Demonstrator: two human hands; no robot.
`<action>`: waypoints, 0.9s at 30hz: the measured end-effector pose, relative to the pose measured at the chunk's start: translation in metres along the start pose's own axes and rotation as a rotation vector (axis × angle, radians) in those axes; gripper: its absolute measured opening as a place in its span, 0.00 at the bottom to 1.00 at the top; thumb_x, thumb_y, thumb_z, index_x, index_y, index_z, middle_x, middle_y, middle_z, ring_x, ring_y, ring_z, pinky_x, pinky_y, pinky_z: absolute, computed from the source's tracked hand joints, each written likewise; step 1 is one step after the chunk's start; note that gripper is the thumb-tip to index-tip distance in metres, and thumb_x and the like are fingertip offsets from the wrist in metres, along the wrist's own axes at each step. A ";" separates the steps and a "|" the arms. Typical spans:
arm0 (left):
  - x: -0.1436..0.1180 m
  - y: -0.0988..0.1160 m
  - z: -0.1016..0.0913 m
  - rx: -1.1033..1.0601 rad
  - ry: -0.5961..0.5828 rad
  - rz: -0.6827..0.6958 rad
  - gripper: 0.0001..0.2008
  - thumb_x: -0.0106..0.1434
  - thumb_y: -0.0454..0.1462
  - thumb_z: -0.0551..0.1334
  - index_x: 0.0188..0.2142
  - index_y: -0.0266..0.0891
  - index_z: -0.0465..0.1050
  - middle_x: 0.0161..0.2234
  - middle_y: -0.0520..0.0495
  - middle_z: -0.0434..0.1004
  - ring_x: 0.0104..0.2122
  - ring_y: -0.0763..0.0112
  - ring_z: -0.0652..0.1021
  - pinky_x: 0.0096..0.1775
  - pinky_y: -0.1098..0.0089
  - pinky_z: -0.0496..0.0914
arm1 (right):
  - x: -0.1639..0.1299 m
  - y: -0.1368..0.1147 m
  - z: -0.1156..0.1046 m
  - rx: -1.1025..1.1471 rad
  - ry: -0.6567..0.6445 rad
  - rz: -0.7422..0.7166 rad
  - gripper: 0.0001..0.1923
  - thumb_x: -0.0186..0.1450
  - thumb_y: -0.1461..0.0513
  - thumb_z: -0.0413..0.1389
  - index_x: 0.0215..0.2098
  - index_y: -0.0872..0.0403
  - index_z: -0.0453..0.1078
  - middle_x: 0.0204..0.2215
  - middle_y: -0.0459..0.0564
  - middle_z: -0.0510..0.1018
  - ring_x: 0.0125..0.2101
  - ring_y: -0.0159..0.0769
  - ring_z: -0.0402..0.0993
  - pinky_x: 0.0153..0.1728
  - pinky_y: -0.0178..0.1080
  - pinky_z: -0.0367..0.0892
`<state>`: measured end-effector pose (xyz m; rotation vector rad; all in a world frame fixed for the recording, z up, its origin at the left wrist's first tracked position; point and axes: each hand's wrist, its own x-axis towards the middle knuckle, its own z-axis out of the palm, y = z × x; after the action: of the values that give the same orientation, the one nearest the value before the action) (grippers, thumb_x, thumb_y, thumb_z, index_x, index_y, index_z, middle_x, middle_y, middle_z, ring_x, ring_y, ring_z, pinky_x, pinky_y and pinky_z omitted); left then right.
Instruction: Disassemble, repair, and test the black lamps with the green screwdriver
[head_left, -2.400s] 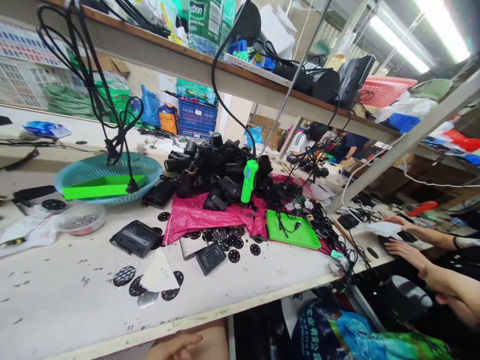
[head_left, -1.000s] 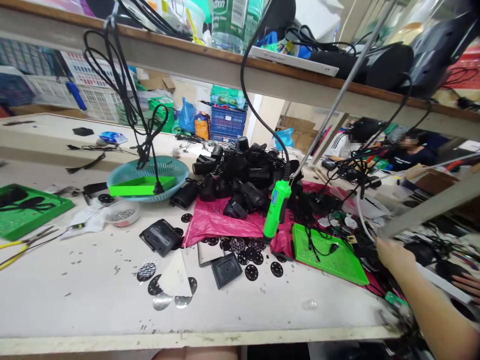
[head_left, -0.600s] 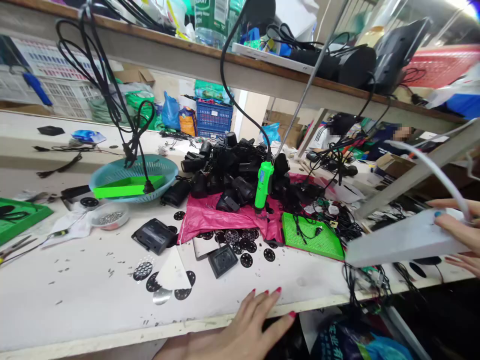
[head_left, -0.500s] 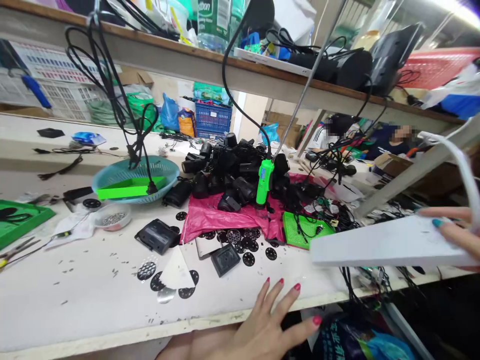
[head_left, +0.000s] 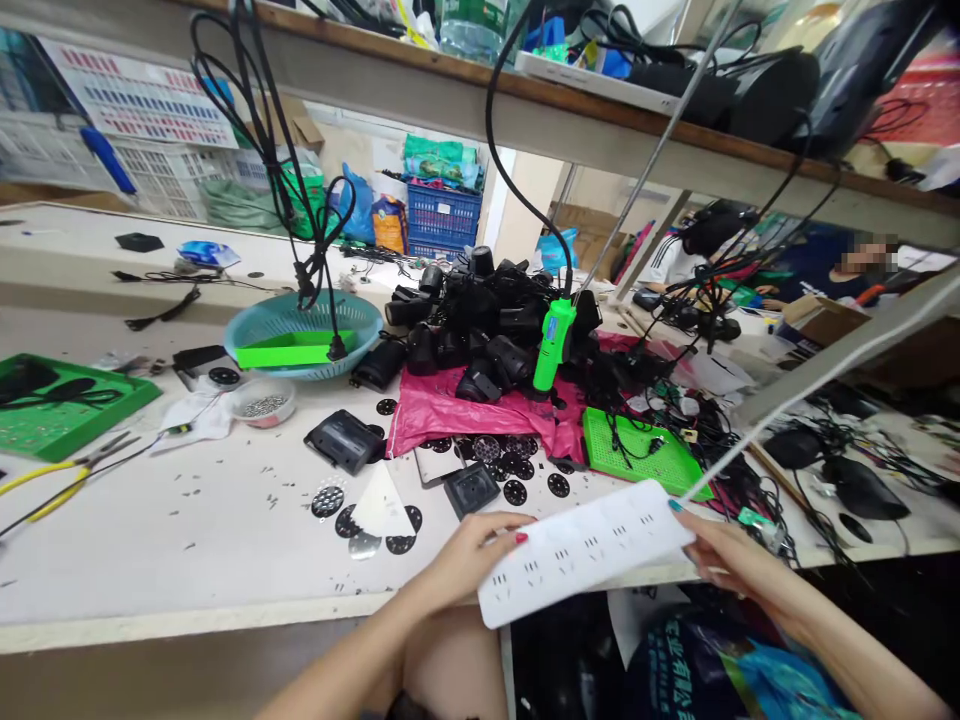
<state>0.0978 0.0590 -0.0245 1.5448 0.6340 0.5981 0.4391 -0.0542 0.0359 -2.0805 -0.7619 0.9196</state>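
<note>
Cluttered workbench; at 6 o'clock, left hand and right hand fingers curled, gripping white power strip ends.

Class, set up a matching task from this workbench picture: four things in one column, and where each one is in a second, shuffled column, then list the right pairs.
Things
1. white power strip
2. green electric screwdriver
3. bright green flat tray
4. yellow-handled pliers

Places
A. lying in the teal basket
B. at the left edge of the table
C. held between the left hand and right hand
D. hanging on a black cable over the pink bag

Pairs: 1-C, 2-D, 3-A, 4-B
</note>
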 end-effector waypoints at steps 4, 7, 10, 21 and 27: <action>0.008 -0.009 -0.025 -0.015 0.093 -0.049 0.21 0.68 0.46 0.58 0.54 0.38 0.77 0.47 0.41 0.83 0.42 0.59 0.79 0.43 0.63 0.73 | 0.029 0.025 0.031 0.066 -0.075 -0.079 0.30 0.54 0.38 0.52 0.36 0.52 0.77 0.40 0.59 0.82 0.37 0.46 0.79 0.36 0.45 0.74; 0.001 -0.012 -0.041 0.039 0.094 -0.054 0.24 0.68 0.49 0.57 0.56 0.39 0.75 0.46 0.41 0.83 0.40 0.58 0.78 0.41 0.63 0.72 | 0.040 0.052 0.059 0.009 0.024 -0.180 0.26 0.47 0.45 0.60 0.37 0.52 0.77 0.40 0.57 0.80 0.36 0.47 0.76 0.36 0.46 0.72; -0.009 -0.016 -0.042 0.147 0.024 -0.024 0.23 0.70 0.49 0.55 0.57 0.42 0.75 0.44 0.42 0.82 0.41 0.59 0.77 0.43 0.63 0.71 | 0.042 0.075 0.078 -0.030 0.124 -0.293 0.20 0.44 0.51 0.63 0.34 0.51 0.78 0.37 0.54 0.78 0.35 0.46 0.74 0.35 0.45 0.70; 0.012 -0.025 -0.001 0.145 -0.154 0.006 0.24 0.71 0.51 0.53 0.60 0.46 0.72 0.44 0.42 0.80 0.42 0.59 0.77 0.45 0.64 0.69 | 0.078 0.043 0.019 0.198 0.489 -0.359 0.19 0.68 0.51 0.56 0.49 0.55 0.71 0.46 0.53 0.76 0.44 0.40 0.75 0.46 0.47 0.72; -0.001 -0.011 -0.008 0.078 -0.303 -0.031 0.25 0.72 0.52 0.52 0.59 0.45 0.73 0.43 0.44 0.81 0.38 0.62 0.76 0.39 0.68 0.69 | 0.117 -0.060 -0.042 0.451 0.733 -0.437 0.23 0.72 0.48 0.49 0.56 0.55 0.64 0.42 0.51 0.75 0.34 0.33 0.74 0.34 0.40 0.74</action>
<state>0.0911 0.0649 -0.0353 1.6541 0.4523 0.3091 0.5254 0.0500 0.0615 -1.5760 -0.5099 0.0434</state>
